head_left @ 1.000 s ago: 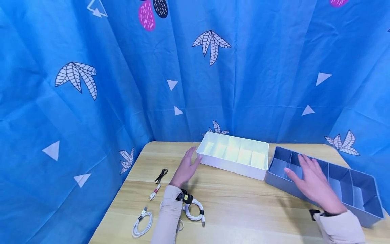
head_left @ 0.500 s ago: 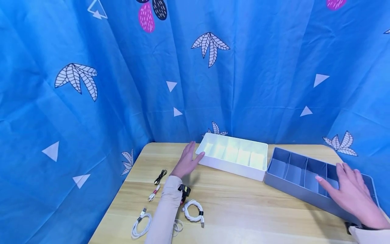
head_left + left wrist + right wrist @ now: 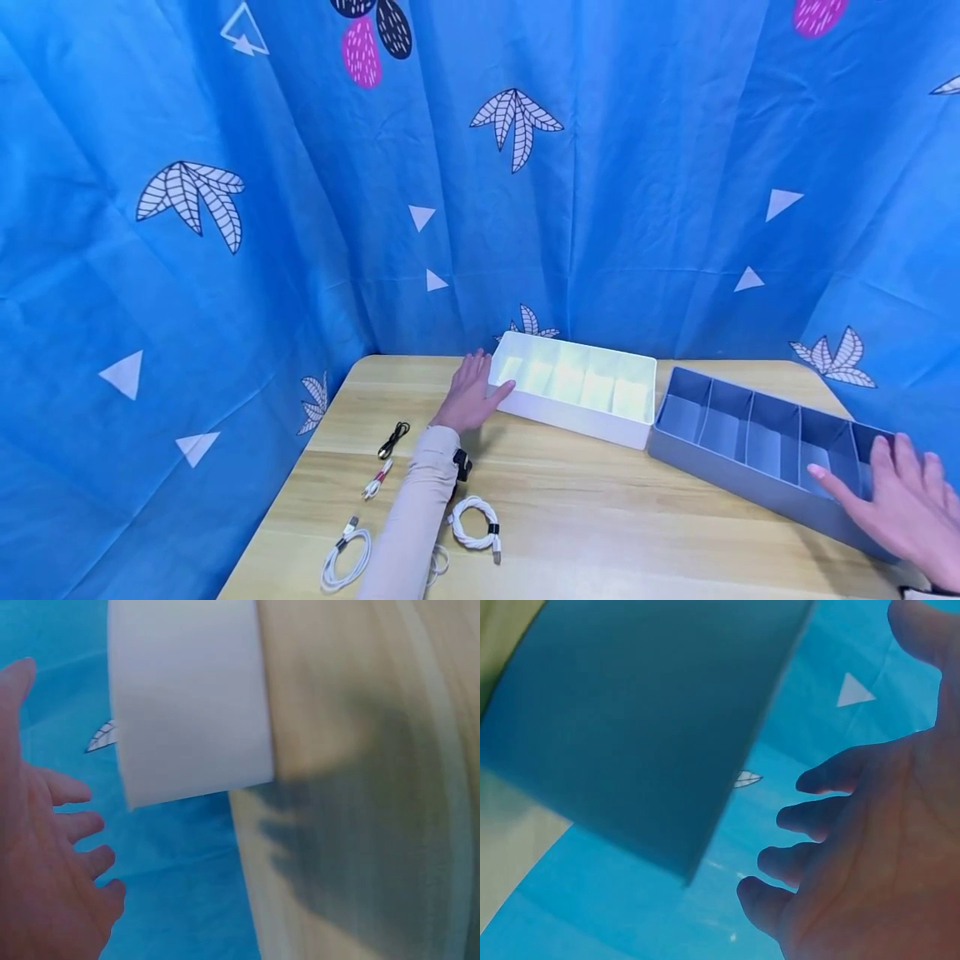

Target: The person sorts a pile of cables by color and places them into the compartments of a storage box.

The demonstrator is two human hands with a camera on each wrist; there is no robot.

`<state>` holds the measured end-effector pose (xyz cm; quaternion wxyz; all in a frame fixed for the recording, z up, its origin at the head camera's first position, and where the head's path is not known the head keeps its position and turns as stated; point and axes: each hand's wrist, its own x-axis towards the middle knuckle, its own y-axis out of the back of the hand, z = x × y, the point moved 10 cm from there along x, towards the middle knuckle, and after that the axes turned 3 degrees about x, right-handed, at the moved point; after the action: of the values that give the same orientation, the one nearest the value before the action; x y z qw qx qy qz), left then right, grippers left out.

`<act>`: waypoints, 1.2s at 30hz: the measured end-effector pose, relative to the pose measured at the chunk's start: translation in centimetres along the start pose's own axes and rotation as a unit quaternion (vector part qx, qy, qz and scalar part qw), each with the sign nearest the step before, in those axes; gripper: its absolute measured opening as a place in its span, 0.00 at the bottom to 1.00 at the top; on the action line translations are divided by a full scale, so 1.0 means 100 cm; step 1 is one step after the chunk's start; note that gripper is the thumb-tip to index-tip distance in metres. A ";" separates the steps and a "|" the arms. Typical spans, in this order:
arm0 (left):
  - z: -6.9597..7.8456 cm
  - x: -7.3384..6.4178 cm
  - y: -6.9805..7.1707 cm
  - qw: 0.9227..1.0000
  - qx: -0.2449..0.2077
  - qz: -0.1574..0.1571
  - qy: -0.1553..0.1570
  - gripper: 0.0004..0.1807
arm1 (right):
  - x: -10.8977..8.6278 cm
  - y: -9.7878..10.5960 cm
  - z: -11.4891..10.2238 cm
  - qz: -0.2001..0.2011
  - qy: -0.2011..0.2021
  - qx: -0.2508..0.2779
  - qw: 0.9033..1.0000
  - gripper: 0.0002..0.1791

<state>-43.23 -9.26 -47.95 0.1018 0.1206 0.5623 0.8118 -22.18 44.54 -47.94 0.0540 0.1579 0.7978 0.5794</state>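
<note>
A white divided box with several compartments stands at the back of the table. My left hand is at its left end, fingers extended and thumb apart; in the left wrist view a gap shows between the fingers and the box's end wall. To the right, a grey-blue divided box sits at an angle, its left end close against the white one. Spread over its right end is my right hand, holding nothing. The right wrist view shows that hand apart from the grey-blue wall.
Several coiled cables lie on the left of the wooden table: a black one, a small white one with a red band, a white one and a thick white braided one. A patterned blue curtain hangs behind.
My right hand has moved right along the grey-blue box, from its left-middle compartments to its right end. My left hand has shifted slightly right at the white box's end. The boxes appear unmoved.
</note>
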 end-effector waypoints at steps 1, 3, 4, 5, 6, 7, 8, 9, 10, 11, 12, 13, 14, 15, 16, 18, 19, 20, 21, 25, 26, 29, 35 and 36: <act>-0.002 0.000 -0.003 1.000 0.003 -0.004 0.001 0.52 | -0.001 -0.003 0.003 -0.006 -0.008 0.000 1.000 0.67; -0.005 0.001 -0.010 1.000 0.011 -0.007 0.001 0.52 | -0.004 -0.009 0.008 -0.016 -0.022 0.001 1.000 0.69; -0.006 0.001 -0.012 1.000 0.014 -0.009 0.002 0.52 | -0.005 -0.011 0.010 -0.017 -0.026 0.000 1.000 0.69; -0.007 0.001 -0.014 1.000 0.015 -0.010 0.002 0.52 | -0.007 -0.013 0.012 -0.019 -0.029 -0.002 0.999 0.69; -0.007 0.001 -0.016 1.000 0.016 -0.009 0.002 0.52 | -0.008 -0.015 0.013 -0.020 -0.031 -0.003 0.999 0.70; -0.008 0.002 -0.017 1.000 0.017 -0.008 0.002 0.52 | -0.008 -0.017 0.015 -0.022 -0.032 -0.003 0.999 0.70; -0.008 0.002 -0.018 1.000 0.018 -0.006 0.002 0.52 | -0.009 -0.019 0.016 -0.024 -0.033 -0.004 0.999 0.70; -0.008 0.002 -0.019 1.000 0.021 -0.006 0.002 0.52 | -0.009 -0.020 0.016 -0.024 -0.031 -0.005 0.999 0.70; -0.008 0.003 -0.020 1.000 0.021 -0.005 0.002 0.51 | -0.009 -0.022 0.017 -0.026 -0.033 -0.005 0.999 0.71; -0.008 0.003 -0.020 1.000 0.024 -0.004 0.001 0.51 | -0.009 -0.023 0.018 -0.029 -0.035 -0.006 0.999 0.71; -0.008 0.004 -0.022 1.000 0.029 -0.005 0.001 0.51 | -0.010 -0.025 0.019 -0.030 -0.036 -0.006 0.999 0.71; -0.007 0.005 -0.022 0.999 0.032 -0.005 0.001 0.52 | -0.010 -0.026 0.021 -0.033 -0.038 -0.006 0.999 0.71; -0.007 0.005 -0.023 0.999 0.036 -0.005 0.001 0.52 | -0.011 -0.027 0.021 -0.033 -0.037 -0.007 0.999 0.71; -0.007 0.006 -0.024 0.999 0.037 -0.006 0.003 0.52 | -0.011 -0.028 0.022 -0.034 -0.038 -0.007 0.999 0.71; -0.007 0.006 -0.024 0.999 0.036 -0.007 0.004 0.52 | -0.011 -0.029 0.022 -0.037 -0.040 -0.007 0.999 0.71; -0.008 0.007 -0.025 0.999 0.037 -0.009 0.011 0.52 | -0.011 -0.031 0.022 -0.043 -0.039 -0.006 0.998 0.71; -0.009 0.007 -0.025 0.999 0.036 -0.009 0.014 0.52 | -0.011 -0.033 0.022 -0.047 -0.040 -0.005 0.998 0.71; -0.009 0.007 -0.026 0.999 0.035 -0.012 0.017 0.52 | -0.011 -0.033 0.022 -0.047 -0.040 -0.006 0.998 0.71; -0.009 0.008 -0.027 0.999 0.037 -0.014 0.019 0.52 | -0.011 -0.033 0.022 -0.047 -0.042 -0.008 0.998 0.71; -0.006 0.012 -0.032 0.999 0.041 -0.022 0.022 0.54 | -0.012 -0.032 0.029 -0.023 -0.050 -0.034 0.998 0.72; -0.005 0.013 -0.034 0.999 0.044 -0.021 0.021 0.54 | -0.013 -0.031 0.030 -0.015 -0.051 -0.044 0.998 0.72; -0.002 0.017 -0.036 0.998 0.054 -0.011 0.017 0.54 | -0.013 -0.030 0.035 -0.005 -0.057 -0.063 0.996 0.72; -0.003 0.018 -0.035 0.998 0.057 -0.003 0.024 0.53 | -0.012 -0.028 0.029 -0.006 -0.052 -0.060 0.997 0.72; -0.003 0.018 -0.034 0.998 0.057 -0.002 0.027 0.52 | -0.012 -0.028 0.028 -0.009 -0.052 -0.056 0.997 0.72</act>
<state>-44.97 -7.81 -51.07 0.0815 0.1033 0.6101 0.7813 -20.83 45.95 -51.59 0.1096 0.1770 0.7615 0.6139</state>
